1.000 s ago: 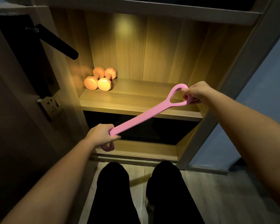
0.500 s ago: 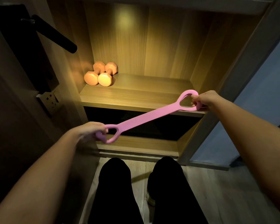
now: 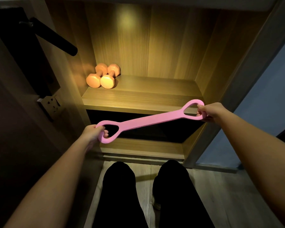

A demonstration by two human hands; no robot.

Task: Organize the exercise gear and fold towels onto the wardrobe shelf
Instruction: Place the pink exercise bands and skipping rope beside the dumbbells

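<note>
A pink resistance band [image 3: 148, 120] with a loop handle at each end stretches flat in the air before the wardrobe. My left hand [image 3: 93, 133] grips its lower left loop, fingers curled through the hole. My right hand [image 3: 209, 111] grips the upper right loop, level with the front edge of the lit wooden shelf [image 3: 138, 99]. Two orange dumbbells [image 3: 103, 76] lie side by side at the shelf's back left corner. No towels are in view.
An open door [image 3: 15, 79] with a black lever handle [image 3: 56, 38] stands close on the left. Below the lit shelf is a dark compartment [image 3: 146, 129] and a lower shelf board. My legs in black trousers [image 3: 146, 195] are over the wooden floor. A blue wall [image 3: 262, 104] is on the right.
The band has turned flat and been pulled out longer. My left hand slid from the strap into the left loop; my right hand has moved lower and to the right.
</note>
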